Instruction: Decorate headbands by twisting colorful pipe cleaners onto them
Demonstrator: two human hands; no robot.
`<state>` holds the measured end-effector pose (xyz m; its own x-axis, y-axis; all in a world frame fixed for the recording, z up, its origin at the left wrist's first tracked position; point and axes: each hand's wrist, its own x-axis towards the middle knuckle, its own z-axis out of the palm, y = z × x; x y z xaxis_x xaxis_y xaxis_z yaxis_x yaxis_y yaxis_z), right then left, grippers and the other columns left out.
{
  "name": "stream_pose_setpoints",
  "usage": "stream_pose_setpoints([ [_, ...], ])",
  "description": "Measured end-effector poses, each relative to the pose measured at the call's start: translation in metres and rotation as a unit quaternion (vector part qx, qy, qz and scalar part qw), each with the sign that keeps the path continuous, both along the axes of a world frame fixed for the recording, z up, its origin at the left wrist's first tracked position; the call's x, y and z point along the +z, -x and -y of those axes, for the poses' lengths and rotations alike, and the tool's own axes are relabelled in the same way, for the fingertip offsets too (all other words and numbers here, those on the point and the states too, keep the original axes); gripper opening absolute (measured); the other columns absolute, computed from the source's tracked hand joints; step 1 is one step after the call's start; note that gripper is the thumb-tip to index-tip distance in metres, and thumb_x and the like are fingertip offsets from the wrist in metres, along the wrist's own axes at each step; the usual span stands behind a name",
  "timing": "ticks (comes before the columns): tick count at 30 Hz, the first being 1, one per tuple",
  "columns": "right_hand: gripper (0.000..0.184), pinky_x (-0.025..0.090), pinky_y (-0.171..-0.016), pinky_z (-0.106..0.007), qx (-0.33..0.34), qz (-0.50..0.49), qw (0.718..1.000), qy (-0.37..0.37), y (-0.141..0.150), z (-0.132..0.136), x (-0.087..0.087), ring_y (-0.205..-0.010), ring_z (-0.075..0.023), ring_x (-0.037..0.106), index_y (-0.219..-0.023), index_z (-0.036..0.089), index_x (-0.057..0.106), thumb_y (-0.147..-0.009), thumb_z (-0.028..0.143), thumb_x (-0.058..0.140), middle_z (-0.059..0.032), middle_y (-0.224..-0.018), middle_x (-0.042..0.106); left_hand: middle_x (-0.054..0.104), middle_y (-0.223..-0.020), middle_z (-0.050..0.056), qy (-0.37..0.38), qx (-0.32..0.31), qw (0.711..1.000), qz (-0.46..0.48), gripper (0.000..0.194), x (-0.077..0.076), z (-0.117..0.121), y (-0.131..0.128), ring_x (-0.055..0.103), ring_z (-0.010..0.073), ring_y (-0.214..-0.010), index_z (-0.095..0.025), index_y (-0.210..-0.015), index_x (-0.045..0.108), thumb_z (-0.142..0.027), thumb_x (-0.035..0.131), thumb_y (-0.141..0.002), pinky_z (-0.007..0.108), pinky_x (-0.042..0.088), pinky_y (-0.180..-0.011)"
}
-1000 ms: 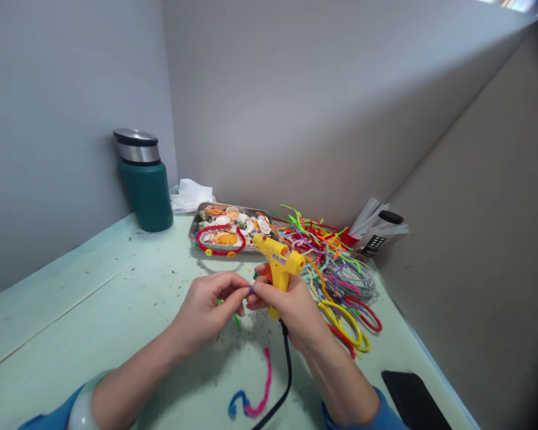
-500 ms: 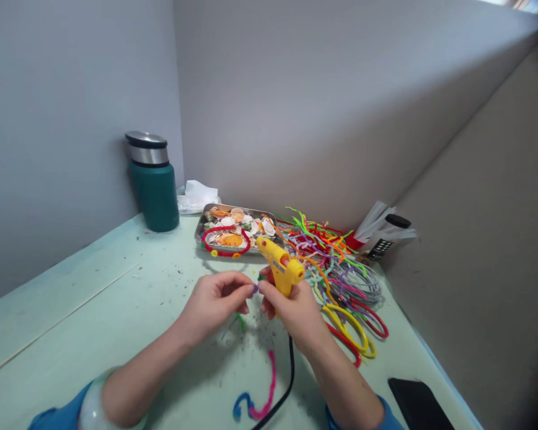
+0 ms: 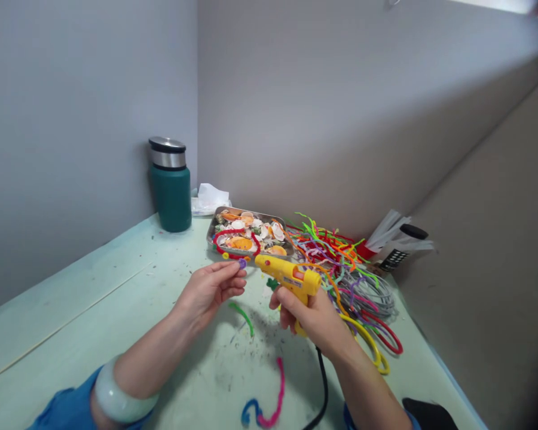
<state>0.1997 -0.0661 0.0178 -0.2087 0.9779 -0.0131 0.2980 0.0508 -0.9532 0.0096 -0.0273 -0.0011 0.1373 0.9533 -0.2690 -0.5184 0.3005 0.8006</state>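
Observation:
My left hand [image 3: 215, 289] pinches a small round purple piece [image 3: 242, 263], perhaps a button, between thumb and fingertips. My right hand [image 3: 307, 310] is wrapped round the handle of a yellow hot glue gun [image 3: 287, 273]. Its nozzle points left, a little short of the purple piece. A small green piece [image 3: 272, 284] shows by my right fingers; I cannot tell whether they hold it. Just beyond my left fingertips, a bent red pipe cleaner [image 3: 217, 243] with small yellow and orange pieces lies over the front of a metal tray [image 3: 210, 230] of seashells.
Right of the tray, coloured pipe cleaners [image 3: 336, 251] lie heaped beside a coiled grey cord [image 3: 383, 292]. A teal bottle [image 3: 173, 200] stands back left. Short green [image 3: 242, 316] and pink-blue [image 3: 278, 394] pipe cleaners lie in front. The black cord [image 3: 323, 382] trails toward me.
My hands have moved apart. The glue gun has turned from upright-tilted to nearly level and shifted right, and the purple piece has moved up and left with my left hand. The view has shifted slightly.

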Motion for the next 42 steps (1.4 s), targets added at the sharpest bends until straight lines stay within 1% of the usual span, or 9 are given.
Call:
stream_pose_setpoints([
  [3,0.036,0.035,-0.040,-0.021,0.004,0.024,1.000,-0.020,0.001,0.002,0.002,-0.040,-0.0090,0.046,-0.065,0.016,0.063,-0.080,0.048,0.053,0.0006,-0.045,0.053,0.068,-0.073,0.005,0.002,0.000,1.000,0.004,0.012,0.000,0.000,0.000,0.061,0.0082,-0.052,-0.010,-0.083,0.063,-0.013,0.067,-0.072,0.019,0.054,-0.052],
  [8,0.036,0.035,-0.040,-0.022,0.006,0.027,0.999,-0.033,0.003,0.003,0.005,-0.039,-0.0095,0.046,-0.060,0.019,0.062,-0.079,0.048,0.054,0.0015,-0.043,0.052,0.066,-0.071,0.003,-0.002,0.004,1.000,-0.009,0.009,0.000,0.000,-0.001,0.058,0.0067,-0.050,-0.011,-0.082,0.062,-0.014,0.066,-0.073,0.018,0.053,-0.048],
  [13,0.038,0.037,-0.041,-0.021,0.006,0.045,0.999,-0.018,0.002,0.003,0.007,-0.039,-0.0089,0.046,-0.061,0.017,0.061,-0.079,0.049,0.053,0.0024,-0.043,0.050,0.064,-0.074,0.003,-0.010,0.008,1.000,-0.023,0.011,-0.001,0.000,-0.001,0.057,0.0064,-0.051,-0.011,-0.082,0.062,-0.016,0.066,-0.073,0.019,0.052,-0.048],
  [18,0.037,0.036,-0.040,-0.019,0.012,0.053,0.999,0.001,0.003,0.004,0.008,-0.038,-0.0071,0.043,-0.061,0.016,0.059,-0.079,0.049,0.054,0.0034,-0.042,0.048,0.063,-0.075,0.004,-0.023,0.009,0.999,-0.040,0.014,-0.003,0.000,0.000,0.056,0.0069,-0.052,-0.011,-0.082,0.063,-0.018,0.068,-0.072,0.019,0.051,-0.048],
  [25,0.038,0.036,-0.040,-0.019,0.010,0.080,0.997,0.007,0.003,0.004,0.012,-0.037,-0.0069,0.042,-0.060,0.017,0.057,-0.080,0.049,0.053,0.0033,-0.042,0.048,0.062,-0.076,0.003,-0.034,0.016,0.998,-0.060,0.017,-0.002,0.000,-0.001,0.053,0.0062,-0.052,-0.011,-0.082,0.063,-0.020,0.070,-0.070,0.019,0.050,-0.047],
  [32,0.038,0.035,-0.039,-0.019,0.005,0.089,0.996,0.012,0.003,0.005,0.014,-0.037,-0.0073,0.042,-0.060,0.017,0.057,-0.080,0.049,0.052,0.0034,-0.041,0.047,0.061,-0.076,0.004,-0.054,0.013,0.995,-0.081,0.022,-0.006,0.001,0.000,0.052,0.0063,-0.053,-0.011,-0.081,0.063,-0.026,0.072,-0.068,0.019,0.048,-0.047],
  [42,0.040,0.036,-0.039,-0.019,0.004,0.094,0.996,0.012,0.002,0.005,0.012,-0.037,-0.0075,0.043,-0.059,0.017,0.056,-0.079,0.051,0.052,0.0032,-0.042,0.047,0.061,-0.076,0.003,-0.053,0.011,0.995,-0.086,0.022,-0.007,-0.001,0.000,0.052,0.0062,-0.052,-0.011,-0.081,0.064,-0.027,0.072,-0.068,0.020,0.047,-0.047],
])
